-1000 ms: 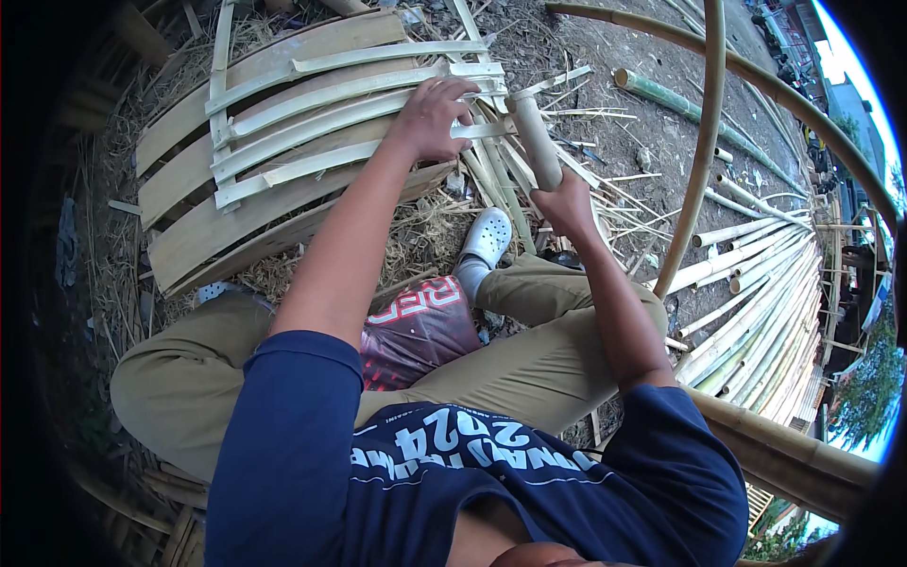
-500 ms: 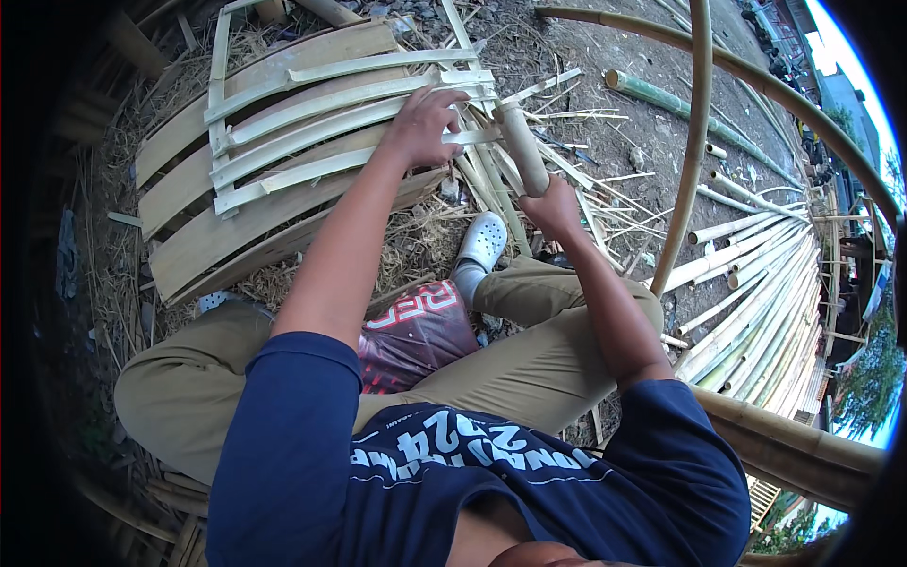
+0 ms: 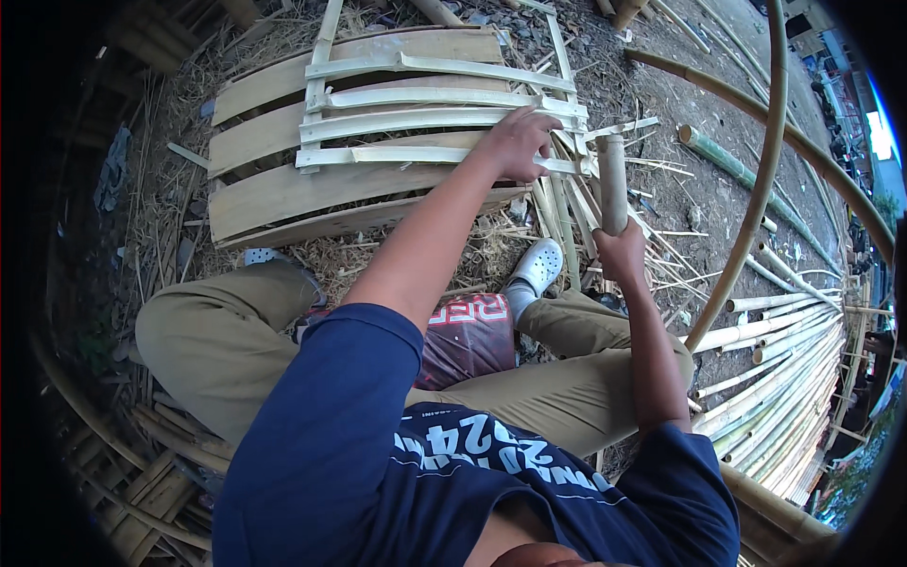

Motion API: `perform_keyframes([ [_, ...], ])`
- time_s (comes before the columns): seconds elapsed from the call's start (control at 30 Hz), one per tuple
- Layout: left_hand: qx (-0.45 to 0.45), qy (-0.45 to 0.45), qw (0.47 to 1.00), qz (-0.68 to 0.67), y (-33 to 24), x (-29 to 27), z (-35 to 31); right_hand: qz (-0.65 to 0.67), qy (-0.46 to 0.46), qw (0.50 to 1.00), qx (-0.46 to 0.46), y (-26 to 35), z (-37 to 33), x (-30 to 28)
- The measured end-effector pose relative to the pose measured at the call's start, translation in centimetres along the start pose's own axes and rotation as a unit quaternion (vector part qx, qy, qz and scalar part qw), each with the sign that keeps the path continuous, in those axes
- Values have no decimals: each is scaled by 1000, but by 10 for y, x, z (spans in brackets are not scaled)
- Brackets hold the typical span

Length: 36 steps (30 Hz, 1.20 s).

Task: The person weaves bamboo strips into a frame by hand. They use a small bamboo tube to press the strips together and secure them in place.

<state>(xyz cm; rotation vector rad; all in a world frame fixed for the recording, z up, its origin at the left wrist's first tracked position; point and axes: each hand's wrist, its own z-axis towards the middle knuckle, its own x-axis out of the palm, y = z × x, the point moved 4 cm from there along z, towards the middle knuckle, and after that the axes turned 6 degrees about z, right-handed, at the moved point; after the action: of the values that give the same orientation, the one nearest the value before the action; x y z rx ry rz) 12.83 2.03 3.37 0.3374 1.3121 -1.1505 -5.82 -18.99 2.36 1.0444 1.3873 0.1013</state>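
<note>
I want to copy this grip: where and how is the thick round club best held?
Likely by its near end, from the near side, wrapping around it: the club is a straight cylinder pointing away, and the right hand holds it there.

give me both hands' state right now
Left hand: partly curled over the pale strips; grip cannot be told.
Right hand: closed, holding a thick cylindrical stick.

a wooden platform (image 3: 274,201) (slatted, with gaps) bears pale bamboo strips (image 3: 406,120).
</note>
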Motion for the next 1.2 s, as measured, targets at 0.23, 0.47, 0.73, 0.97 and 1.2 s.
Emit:
perform_keyframes([
  [0.23,16,6,1000,0,-2,-5,1,32,43,998,15,26,7,-17],
  [0.47,-85,-310,945,-53,0,-90,-44,55,27,998,-4,65,12,-38],
  [0.73,-653,-333,668,130,75,-194,-236,32,50,998,-15,106,2,-32],
  [0.97,-659,-225,677,-237,125,-162,-266,16,55,996,-74,142,11,-20],
  [1.2,-575,-251,692,-358,126,-155,-277,20,64,994,-90,207,-5,-17],
])
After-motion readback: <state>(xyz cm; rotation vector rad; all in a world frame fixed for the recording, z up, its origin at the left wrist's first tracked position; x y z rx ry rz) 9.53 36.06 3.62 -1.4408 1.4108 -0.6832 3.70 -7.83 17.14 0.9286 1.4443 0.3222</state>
